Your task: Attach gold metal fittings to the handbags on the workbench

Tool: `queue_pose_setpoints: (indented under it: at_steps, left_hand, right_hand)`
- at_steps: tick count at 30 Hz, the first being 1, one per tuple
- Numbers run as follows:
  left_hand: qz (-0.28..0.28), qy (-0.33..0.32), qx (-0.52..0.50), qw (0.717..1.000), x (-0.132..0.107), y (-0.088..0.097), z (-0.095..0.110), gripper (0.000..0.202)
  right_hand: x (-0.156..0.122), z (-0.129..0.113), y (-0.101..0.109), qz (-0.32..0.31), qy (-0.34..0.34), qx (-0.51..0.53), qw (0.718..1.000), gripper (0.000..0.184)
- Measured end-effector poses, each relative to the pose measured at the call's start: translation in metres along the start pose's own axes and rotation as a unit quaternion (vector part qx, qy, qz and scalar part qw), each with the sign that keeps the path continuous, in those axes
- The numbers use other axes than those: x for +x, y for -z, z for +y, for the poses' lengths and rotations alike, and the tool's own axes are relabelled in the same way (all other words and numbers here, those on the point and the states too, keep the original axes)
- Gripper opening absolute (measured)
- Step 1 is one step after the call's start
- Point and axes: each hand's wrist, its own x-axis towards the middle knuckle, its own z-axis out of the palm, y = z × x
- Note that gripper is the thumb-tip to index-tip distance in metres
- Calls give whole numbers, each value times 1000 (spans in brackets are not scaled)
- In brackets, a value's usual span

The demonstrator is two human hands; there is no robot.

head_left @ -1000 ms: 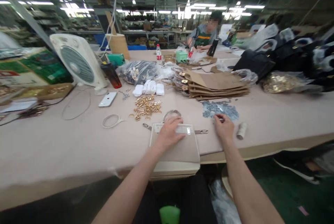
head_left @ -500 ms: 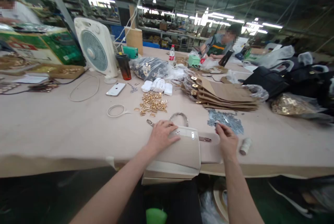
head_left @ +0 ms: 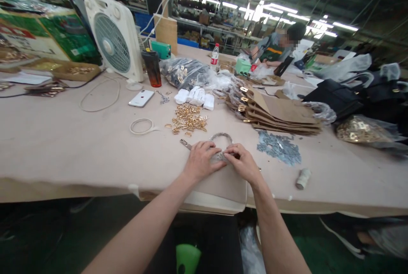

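A beige handbag lies at the table's front edge, its lower end overhanging. Its plastic-wrapped handle loops up behind my hands. My left hand rests across the top of the bag, fingers spread from the thumb. Beside it, my right hand pinches at the same spot; whatever is between its fingertips is too small and hidden to name. A strap with a metal end sticks out left of the bag. Small grey metal plates lie in a pile to the right.
Gold fittings are heaped behind the bag. A tape roll, a phone and a fan stand or lie left. Stacked brown bag panels and a thread spool are right. A person sits across the table.
My right hand has moved left from the grey plates to the top of the handbag, meeting my left hand. My left hand stays on the bag. The view has tilted slightly down.
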Motion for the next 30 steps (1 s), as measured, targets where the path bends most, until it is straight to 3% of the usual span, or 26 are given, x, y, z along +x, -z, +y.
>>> queue_pose_setpoints:
  at_steps: [6,20,26,30]
  left_hand:
    - [7,6,-19,1000,0,0,1,38]
    - [3,12,-13,1000,2,3,3,35]
    - [8,-11,-3,1000,3,1,2,33]
    - [10,-46,21,999,8,-9,-9,34]
  right_hand:
    - [1,6,-8,-2,-49,-1,999,16]
    - [5,10,-20,18,-27,-58,998,12]
    - [-3,5,-25,57,-18,-16,998,7]
    - [-14,4,-19,104,32,46,993,19]
